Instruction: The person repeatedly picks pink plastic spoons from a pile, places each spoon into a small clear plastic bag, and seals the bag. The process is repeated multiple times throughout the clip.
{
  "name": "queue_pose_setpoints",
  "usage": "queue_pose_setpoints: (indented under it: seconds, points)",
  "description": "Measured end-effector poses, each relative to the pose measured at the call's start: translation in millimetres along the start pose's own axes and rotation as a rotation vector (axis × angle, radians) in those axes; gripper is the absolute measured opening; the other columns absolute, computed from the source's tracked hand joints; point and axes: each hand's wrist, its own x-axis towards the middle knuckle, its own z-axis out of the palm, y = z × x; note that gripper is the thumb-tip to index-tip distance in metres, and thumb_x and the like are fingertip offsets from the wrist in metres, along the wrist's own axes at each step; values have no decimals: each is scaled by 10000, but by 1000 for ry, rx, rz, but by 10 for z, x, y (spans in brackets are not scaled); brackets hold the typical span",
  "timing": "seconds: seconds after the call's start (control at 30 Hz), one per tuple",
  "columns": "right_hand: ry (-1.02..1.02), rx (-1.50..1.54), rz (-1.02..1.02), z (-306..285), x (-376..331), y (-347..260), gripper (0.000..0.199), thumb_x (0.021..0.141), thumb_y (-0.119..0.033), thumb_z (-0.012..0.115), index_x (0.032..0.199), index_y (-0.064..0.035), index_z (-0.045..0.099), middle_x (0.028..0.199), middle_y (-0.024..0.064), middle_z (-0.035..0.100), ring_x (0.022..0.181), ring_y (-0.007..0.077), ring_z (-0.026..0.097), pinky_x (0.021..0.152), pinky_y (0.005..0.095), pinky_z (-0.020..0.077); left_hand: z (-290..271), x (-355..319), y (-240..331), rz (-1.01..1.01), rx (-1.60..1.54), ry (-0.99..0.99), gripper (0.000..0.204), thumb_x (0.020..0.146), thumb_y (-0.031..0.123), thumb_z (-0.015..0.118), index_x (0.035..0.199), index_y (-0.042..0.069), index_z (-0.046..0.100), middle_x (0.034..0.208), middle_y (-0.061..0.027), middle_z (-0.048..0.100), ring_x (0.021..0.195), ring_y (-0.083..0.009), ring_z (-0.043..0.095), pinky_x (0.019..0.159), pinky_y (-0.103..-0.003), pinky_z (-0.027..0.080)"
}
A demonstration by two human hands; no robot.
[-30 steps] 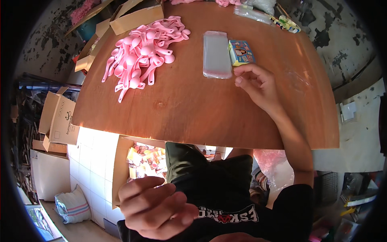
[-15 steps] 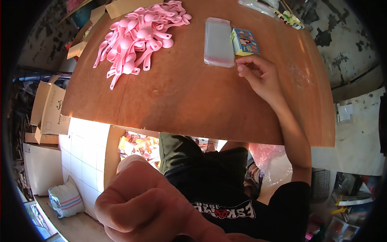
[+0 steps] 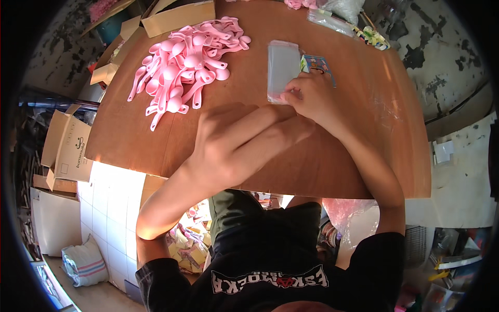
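A thin stack of clear plastic bags (image 3: 282, 65) lies on the brown table. At its near right corner, my right hand (image 3: 314, 99) has thumb and finger closed together on the bag edge. My left hand (image 3: 234, 143) reaches across the table from the left, fingers stretched toward the right hand; its thumb is hidden, and nothing shows in it. Beside the bags sits a small blue printed box (image 3: 314, 63), partly covered by my right hand. A heap of pink spoons (image 3: 187, 60) lies farther left.
Cardboard boxes (image 3: 179, 20) stand at the table's far left edge. More clear plastic packaging (image 3: 330, 22) lies at the far right. Below on the left are an open carton (image 3: 70, 145) and a white sack (image 3: 86, 262) on the floor.
My left hand has moved from close in front of me, fingers curled, out over the table. My right hand has shifted left from beside the blue box onto the bags' near edge.
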Motion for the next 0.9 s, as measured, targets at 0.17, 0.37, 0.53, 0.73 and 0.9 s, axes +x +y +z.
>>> queue_pose_setpoints:
  seconds: [0.17, 0.37, 0.53, 0.73, 0.9]
  points:
    - [120, -28, 73, 128, -95, -6, 140, 844, -178, 639, 768, -104, 730, 776, 57, 658, 862, 268, 575, 841, 440, 352, 344, 0, -440, -322, 9, -325, 76, 858, 56, 646, 902, 6, 682, 843, -172, 685, 632, -317, 644, 580, -376, 523]
    - [244, -15, 106, 137, -129, -43, 154, 867, -178, 617, 786, -115, 731, 779, 38, 658, 907, 235, 584, 836, 435, 340, 755, -285, -890, -385, -25, -287, 207, 827, -29, 577, 1026, 6, 621, 966, -204, 665, 794, -382, 651, 691, -452, 520]
    - [251, -63, 78, 162, -150, -2, 99, 834, -184, 673, 774, -124, 724, 762, 0, 642, 823, 210, 576, 797, 390, 335, 785, -338, -941, -375, -95, -390, 417, 750, -52, 542, 1152, 58, 558, 947, -196, 652, 859, -382, 646, 774, -476, 515]
    - [514, -102, 190, 82, -126, -44, 71, 846, -201, 672, 798, -166, 711, 789, -33, 655, 801, 206, 572, 759, 385, 315, 816, -414, -953, -306, -68, -427, 492, 741, -24, 534, 1227, 45, 499, 996, -190, 650, 1018, -385, 598, 935, -530, 417]
    - [636, -155, 139, 3, -122, -76, 32, 826, -211, 705, 809, -184, 704, 793, -61, 644, 775, 178, 562, 733, 363, 307, 826, -419, -958, -362, -96, -411, 483, 758, -23, 557, 1233, 33, 494, 1040, -179, 650, 1015, -383, 601, 948, -494, 423]
